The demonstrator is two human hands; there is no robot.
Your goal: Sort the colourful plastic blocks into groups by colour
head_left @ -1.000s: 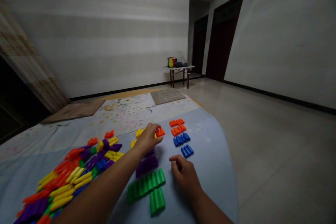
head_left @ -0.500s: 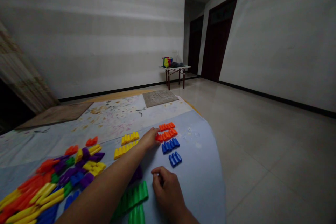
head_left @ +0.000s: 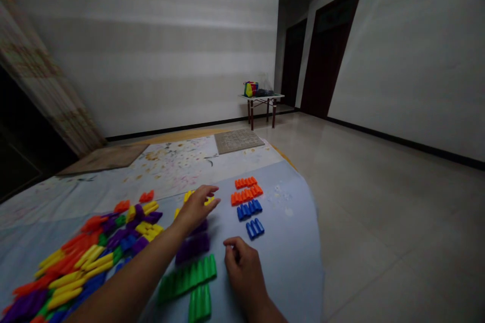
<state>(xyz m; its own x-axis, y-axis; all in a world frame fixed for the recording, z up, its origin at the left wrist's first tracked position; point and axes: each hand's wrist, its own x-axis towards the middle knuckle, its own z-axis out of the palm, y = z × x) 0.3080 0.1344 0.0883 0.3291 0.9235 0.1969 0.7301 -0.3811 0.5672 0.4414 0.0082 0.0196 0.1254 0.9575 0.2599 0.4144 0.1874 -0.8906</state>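
Note:
My left hand hovers over the yellow pieces, fingers apart and nothing held. Near the table's right side my right hand rests with curled fingers; whether anything is inside cannot be made out. Beyond it lie two rows of orange pieces and two groups of blue pieces. Purple pieces and green pieces sit between my arms. A mixed heap of pieces in orange, yellow, purple, green and blue spreads at the left, partly behind my left forearm.
A cloth covers the table. Two flat mats lie at its far side, one grey and one brown. Farther back, a small table holds a colourful bag and a clear plastic bag. A curtain hangs at the left.
My left hand has moved left, away from the orange pieces, and its fingers have spread. My right hand has stayed nearly still. The view has shifted slightly left.

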